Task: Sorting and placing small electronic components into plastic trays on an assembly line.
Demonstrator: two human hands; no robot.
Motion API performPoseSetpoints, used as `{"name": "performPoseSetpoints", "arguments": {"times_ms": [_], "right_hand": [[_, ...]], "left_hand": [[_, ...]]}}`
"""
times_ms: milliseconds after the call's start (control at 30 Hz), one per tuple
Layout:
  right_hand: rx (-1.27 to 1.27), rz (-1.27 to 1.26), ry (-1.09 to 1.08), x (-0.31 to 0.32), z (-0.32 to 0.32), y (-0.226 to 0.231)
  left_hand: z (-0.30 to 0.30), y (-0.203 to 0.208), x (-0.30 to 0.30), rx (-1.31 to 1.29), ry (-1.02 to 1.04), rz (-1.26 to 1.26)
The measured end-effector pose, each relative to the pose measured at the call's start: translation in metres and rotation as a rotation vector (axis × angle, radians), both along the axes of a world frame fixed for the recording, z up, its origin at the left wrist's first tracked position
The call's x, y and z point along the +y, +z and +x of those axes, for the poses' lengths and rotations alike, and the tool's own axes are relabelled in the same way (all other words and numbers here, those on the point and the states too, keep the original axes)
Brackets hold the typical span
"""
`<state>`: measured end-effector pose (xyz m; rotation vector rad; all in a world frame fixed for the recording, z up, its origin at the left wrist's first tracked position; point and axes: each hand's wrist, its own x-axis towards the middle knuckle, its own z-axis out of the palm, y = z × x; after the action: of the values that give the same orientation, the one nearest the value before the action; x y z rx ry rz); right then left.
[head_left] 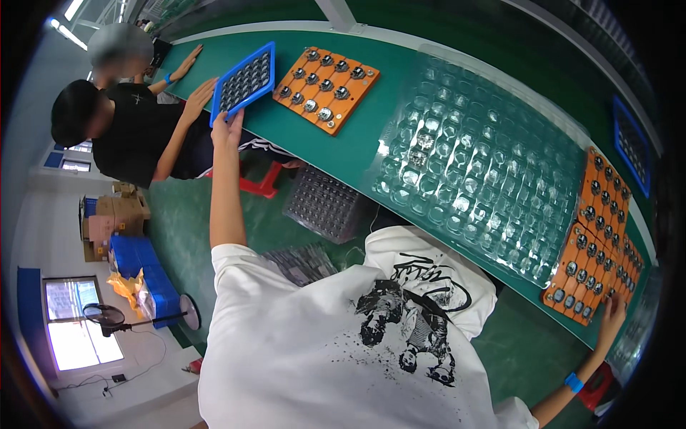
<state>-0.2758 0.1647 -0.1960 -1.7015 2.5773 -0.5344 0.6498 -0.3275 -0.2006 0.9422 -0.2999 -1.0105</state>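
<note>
My left hand (227, 130), arm stretched out to the far left, grips the near edge of a blue-rimmed tray (274, 66) filled with rows of dark round parts. The tray is tilted above the green bench, beside an orange fixture board (343, 107) carrying several small metal parts. At the right end of the bench my right hand (612, 316) has its fingers closed at the near edge of a second orange fixture board (582, 289), which also bears rows of metal parts. The fingertips there are small and partly hidden.
A large clear plastic blister tray (486, 164), with a few metal parts in its pockets, covers the middle of the green bench (314, 50). Another blue tray (632, 146) stands at the far right. A co-worker (121, 129) sits at left, hands near my tray. A filled tray (323, 204) lies below the bench.
</note>
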Motion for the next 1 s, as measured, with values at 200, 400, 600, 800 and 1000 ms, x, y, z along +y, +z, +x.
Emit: {"name": "performPoseSetpoints", "arguments": {"times_ms": [200, 400, 600, 800, 1000], "right_hand": [[-0.002, 0.054, -0.022, 0.006, -0.002, 0.003], [-0.067, 0.041, -0.049, 0.001, 0.010, 0.006], [-0.076, 0.057, -0.076, 0.006, 0.007, 0.005], [-0.179, -0.026, -0.080, 0.016, 0.009, -0.002], [-0.173, 0.010, -0.079, 0.001, 0.028, 0.012]], "left_hand": [[-0.026, -0.012, -0.007, -0.048, 0.194, -0.018], [-0.012, -0.018, -0.013, -0.135, 0.171, 0.063], [-0.009, -0.006, 0.014, 0.008, -0.175, 0.290], [-0.099, 0.006, 0.049, -0.251, -0.250, 0.203], [-0.188, 0.044, 0.065, -0.343, -0.326, 0.214]]}}
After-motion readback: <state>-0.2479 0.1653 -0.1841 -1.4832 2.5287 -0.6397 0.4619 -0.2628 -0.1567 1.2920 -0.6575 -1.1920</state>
